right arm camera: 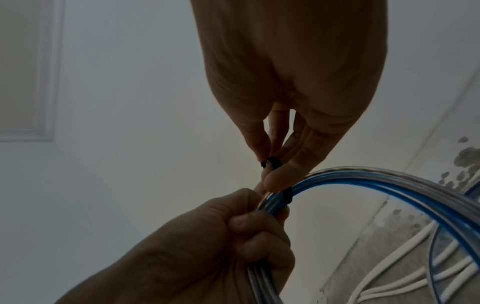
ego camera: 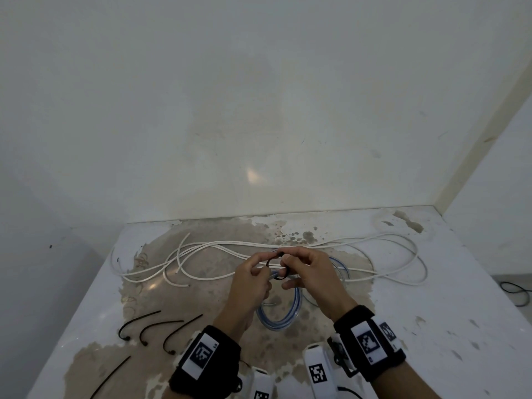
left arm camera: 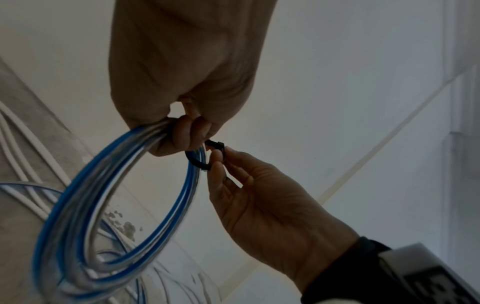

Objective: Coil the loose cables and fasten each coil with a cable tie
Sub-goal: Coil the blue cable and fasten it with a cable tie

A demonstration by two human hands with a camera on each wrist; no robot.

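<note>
Blue-striped clear cable [ego camera: 283, 315], wound into a coil of several turns, hangs above the table [ego camera: 431, 326] in front of the person, its lower loop down near the worn brown patch of the tabletop. The left hand [ego camera: 253, 283] grips the top of the coil, fingers curled round the bundled strands, as the left wrist view shows plainly. A black cable tie [ego camera: 275, 264] loops round those strands just beside the left fingers; the loop is wide and slack, not drawn snug against the cable. The right hand [ego camera: 309, 273] pinches the tie between thumb and forefinger near its head, with the other fingers loosely bent beneath; in the right wrist view the black band crosses the blue strands just under the right fingertips [right arm camera: 275, 181]. Behind the hands, loose white cables [ego camera: 201, 249] sprawl in long loops across the far side of the table, and more blue-striped cable lies flat beneath the hanging coil. Four spare cable ties [ego camera: 149, 326] lie on the near left of the table, well apart from the coil. Both wrists wear black bands [ego camera: 371, 341] with printed square markers.
</note>
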